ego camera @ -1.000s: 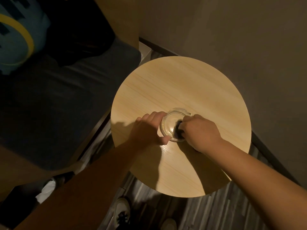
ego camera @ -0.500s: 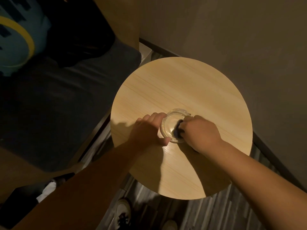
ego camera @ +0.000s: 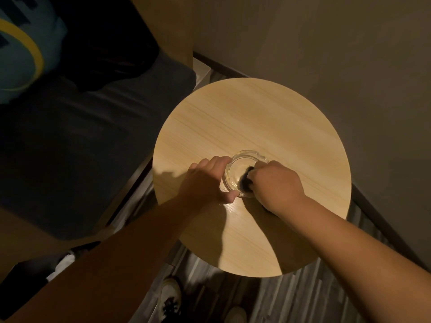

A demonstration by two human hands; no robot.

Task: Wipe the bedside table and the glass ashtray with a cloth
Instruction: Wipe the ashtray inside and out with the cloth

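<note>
A round light-wood bedside table [ego camera: 256,117] fills the middle of the view. On it stands a clear glass ashtray [ego camera: 238,169]. My left hand [ego camera: 205,183] grips the ashtray's left rim, thumb at its near side. My right hand [ego camera: 277,185] holds a dark cloth [ego camera: 245,180] bunched in its fingers and presses it into the ashtray's bowl. Most of the cloth is hidden under that hand.
A bed with a dark sheet [ego camera: 70,141] lies left of the table, with a blue and yellow cushion [ego camera: 21,47] at its far end. A plain wall [ego camera: 338,54] runs behind and right. Grey plank floor and white shoes [ego camera: 171,292] show below the table's near edge.
Both hands stay on the ashtray. The cloth has shifted slightly inside the bowl; the view has drifted a little.
</note>
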